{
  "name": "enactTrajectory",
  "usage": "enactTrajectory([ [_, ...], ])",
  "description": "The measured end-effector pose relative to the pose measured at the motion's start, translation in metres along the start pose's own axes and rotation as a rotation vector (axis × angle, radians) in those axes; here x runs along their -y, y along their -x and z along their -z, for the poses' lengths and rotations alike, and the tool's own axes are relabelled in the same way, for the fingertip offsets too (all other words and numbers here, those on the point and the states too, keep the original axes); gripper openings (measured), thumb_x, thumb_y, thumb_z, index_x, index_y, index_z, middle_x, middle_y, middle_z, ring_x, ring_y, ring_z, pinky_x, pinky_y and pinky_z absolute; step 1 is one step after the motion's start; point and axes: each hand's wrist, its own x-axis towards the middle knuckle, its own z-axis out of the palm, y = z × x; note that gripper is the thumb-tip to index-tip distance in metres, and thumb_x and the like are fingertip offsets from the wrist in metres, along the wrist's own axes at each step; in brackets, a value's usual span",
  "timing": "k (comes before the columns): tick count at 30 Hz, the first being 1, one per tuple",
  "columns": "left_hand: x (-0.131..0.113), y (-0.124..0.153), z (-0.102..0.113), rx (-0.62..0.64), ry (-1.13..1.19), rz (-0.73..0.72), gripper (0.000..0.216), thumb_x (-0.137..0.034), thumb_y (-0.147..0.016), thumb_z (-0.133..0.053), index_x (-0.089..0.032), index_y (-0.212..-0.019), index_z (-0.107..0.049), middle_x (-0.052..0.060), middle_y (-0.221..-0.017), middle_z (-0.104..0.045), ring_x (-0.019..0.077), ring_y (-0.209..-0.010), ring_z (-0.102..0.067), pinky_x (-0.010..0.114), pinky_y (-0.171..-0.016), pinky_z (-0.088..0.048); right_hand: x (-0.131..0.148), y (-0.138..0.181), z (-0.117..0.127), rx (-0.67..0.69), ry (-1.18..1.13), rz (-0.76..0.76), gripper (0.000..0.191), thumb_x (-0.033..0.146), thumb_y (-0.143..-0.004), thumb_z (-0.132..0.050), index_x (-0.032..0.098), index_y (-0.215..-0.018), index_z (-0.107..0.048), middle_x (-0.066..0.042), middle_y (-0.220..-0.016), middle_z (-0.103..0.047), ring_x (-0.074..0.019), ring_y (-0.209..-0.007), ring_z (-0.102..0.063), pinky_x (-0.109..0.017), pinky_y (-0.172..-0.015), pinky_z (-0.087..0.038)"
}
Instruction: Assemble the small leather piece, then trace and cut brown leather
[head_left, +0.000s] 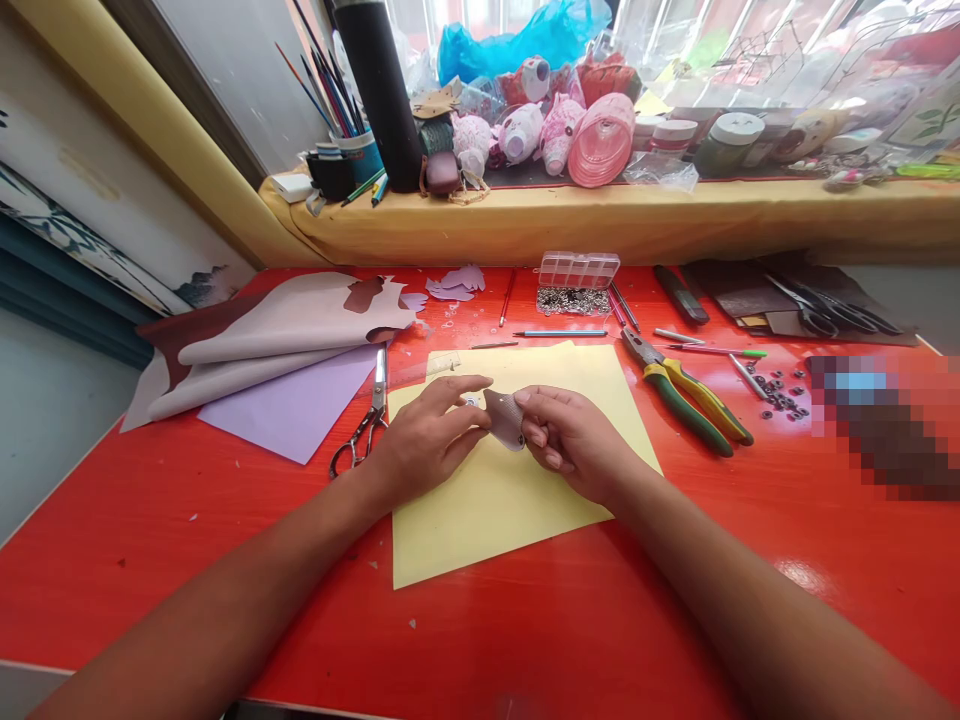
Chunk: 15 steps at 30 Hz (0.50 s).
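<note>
Both hands meet in the middle of the table (225, 560), over a yellow sheet (495, 520). Between them is a small gray-brown piece (504, 415). It is just above the sheet, near its top part.

L hand (424, 435): thumb & fingers are narrow and pinch the piece's left edge. A tiny pale bit shows by the thumb, too small to tell what it is. R hand (570, 440): fingers are curled in and pinch the right edge. So both hands hold the one piece.

Around the hands:
- Scissors (367, 420) at 9 o'clock, just beside the L hand, blades shut.
- Purple sheet (300, 405) at 9 o'clock too, under the scissors' tips.
- Pliers (686, 395) at 3 o'clock, near the R hand, not touching it.
- Small dark rings (780, 390) past the pliers, approx. 3 o'clock, well apart.
- Clear box (578, 269) at 12 o'clock, with a silver heap (574, 300) in front of it.

How to do this bit well, I think: grip with fingertips only, so the piece doesn't bend or crease. Hold it low over the sheet, so a small part that slips lands on yellow & is easy to spot. Pinch the edges, not the middle, so the eyes can see the spot being worked on. One hand should hold firm while the other does the fine moves.
</note>
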Motion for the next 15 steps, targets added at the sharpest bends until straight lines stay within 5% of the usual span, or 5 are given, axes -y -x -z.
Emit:
enactTrajectory([
  [5,-0.006,-0.004,0.007,0.012,0.269,0.195,0.013,-0.033,-0.102,-0.063,-0.023,-0.096,-0.071,0.01,-0.128,-0.07,0.0255,-0.121,-0.067,0.043,-0.107,-0.054,-0.001,-0.001,0.002,-0.026,0.038,0.029,0.034,0.049,-0.081,-0.08,0.021,-0.084,-0.061,0.007,-0.058,-0.054,-0.0063,-0.039,-0.037,-0.022,-0.038,-0.016],
  [10,-0.009,-0.008,0.011,0.045,0.639,0.491,0.024,-0.046,-0.101,-0.064,-0.023,-0.095,-0.065,0.008,-0.11,-0.077,0.0273,-0.11,-0.074,0.043,-0.099,-0.058,0.0,0.0,0.004,-0.164,0.277,0.236,0.033,0.054,-0.089,-0.072,0.022,-0.094,-0.066,0.007,-0.055,-0.053,-0.0097,-0.043,-0.041,-0.024,-0.041,-0.029],
  [15,-0.008,-0.009,0.009,0.017,0.781,0.569,0.027,-0.048,-0.099,-0.068,-0.023,-0.092,-0.061,0.006,-0.104,-0.077,0.0256,-0.104,-0.076,0.043,-0.101,-0.057,0.0,0.003,0.002,-0.173,0.487,0.35,0.036,0.058,-0.093,-0.068,0.022,-0.095,-0.067,0.006,-0.055,-0.05,-0.0127,-0.047,-0.044,-0.027,-0.046,-0.035],
])
